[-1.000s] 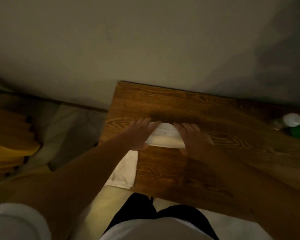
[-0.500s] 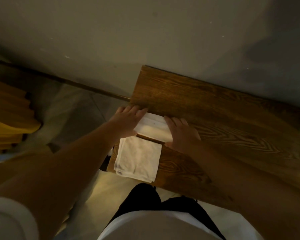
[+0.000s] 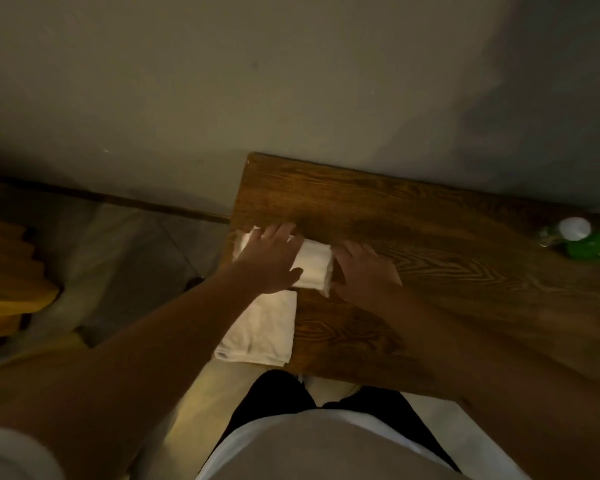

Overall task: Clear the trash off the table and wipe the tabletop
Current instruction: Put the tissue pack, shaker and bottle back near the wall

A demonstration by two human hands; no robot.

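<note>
A folded white cloth (image 3: 312, 266) lies near the left edge of the dark wooden table (image 3: 413, 216). My left hand (image 3: 271, 261) presses flat on its left part, fingers spread toward the wall. My right hand (image 3: 364, 271) rests against the cloth's right end, fingers partly curled on the wood. A second white cloth (image 3: 260, 330) lies at the near left corner of the table, just below my left hand.
A green bottle with a white cap (image 3: 582, 237) lies at the table's far right. A grey wall (image 3: 291, 81) runs along the back edge. Left of the table are the floor and something yellow (image 3: 11, 285). My legs stand at the near edge.
The view has swung back to the right, so the bottle shows again. Both hands stay on the folded cloth, which has slid slightly left toward the table edge.
</note>
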